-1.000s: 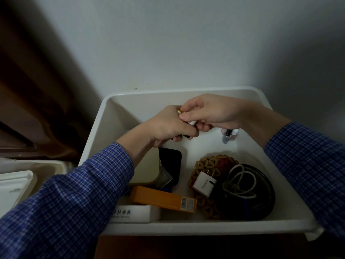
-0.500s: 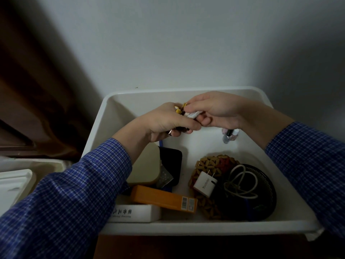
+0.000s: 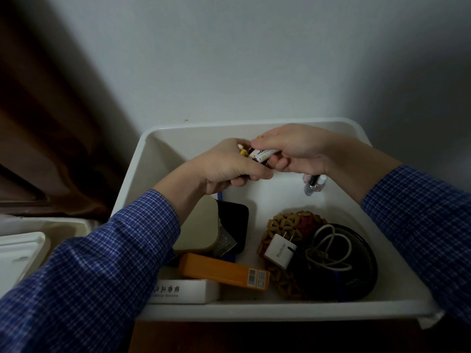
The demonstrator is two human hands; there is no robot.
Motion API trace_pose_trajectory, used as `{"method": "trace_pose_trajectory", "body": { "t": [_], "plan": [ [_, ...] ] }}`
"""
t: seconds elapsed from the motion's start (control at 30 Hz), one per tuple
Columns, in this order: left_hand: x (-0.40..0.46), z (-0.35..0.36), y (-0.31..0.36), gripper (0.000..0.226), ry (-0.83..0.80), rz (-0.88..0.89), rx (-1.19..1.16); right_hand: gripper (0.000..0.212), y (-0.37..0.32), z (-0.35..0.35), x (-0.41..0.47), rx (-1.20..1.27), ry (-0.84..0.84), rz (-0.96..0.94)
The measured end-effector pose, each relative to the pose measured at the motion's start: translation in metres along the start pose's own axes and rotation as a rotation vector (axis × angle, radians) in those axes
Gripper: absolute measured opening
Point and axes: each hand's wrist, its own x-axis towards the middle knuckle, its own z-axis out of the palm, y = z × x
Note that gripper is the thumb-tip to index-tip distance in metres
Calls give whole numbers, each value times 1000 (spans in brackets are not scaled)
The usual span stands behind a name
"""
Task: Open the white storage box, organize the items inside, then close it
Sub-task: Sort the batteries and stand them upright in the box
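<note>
The white storage box (image 3: pixel 254 312) stands open below me against the wall. Above its far half my left hand (image 3: pixel 224 169) grips a bundle of small items with yellow tips, mostly hidden in the fist. My right hand (image 3: pixel 295 149) pinches a small white tube (image 3: pixel 262 155) that touches the bundle. Inside lie an orange box (image 3: pixel 221 271), a white box with printed characters (image 3: pixel 183 291), a beige case (image 3: pixel 198 225), a black pouch (image 3: pixel 235 220), a white charger plug (image 3: pixel 279 250), a wooden bead mat (image 3: pixel 288 222) and a white cable (image 3: pixel 328 248) on a dark round object.
Two small bottles (image 3: pixel 314 184) lie by the box's far right wall. A white lid (image 3: pixel 17 253) rests on another container at the left. A brown curtain (image 3: pixel 51 123) hangs at the left, and a pale wall rises behind the box.
Both hands stay together over the far half of the box. The white tube has come further out between the fingers, with more yellow-tipped pieces showing.
</note>
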Motion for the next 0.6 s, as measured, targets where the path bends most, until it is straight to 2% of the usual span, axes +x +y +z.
{"method": "trace_pose_trajectory", "body": {
  "t": [0.13, 0.3, 0.4, 0.6],
  "plan": [
    [1, 1, -1, 34, 21, -58, -14, 17, 2, 0, -1, -35, 24, -34],
    [3, 2, -2, 26, 67, -88, -5, 14, 4, -3, 2, -75, 63, -75],
    [3, 4, -4, 24, 134, -83, 59, 11, 8, 2, 5, -61, 37, -94],
    [1, 4, -4, 21, 129, -99, 172, 10, 10, 3, 8, -86, 34, -63]
  ]
}}
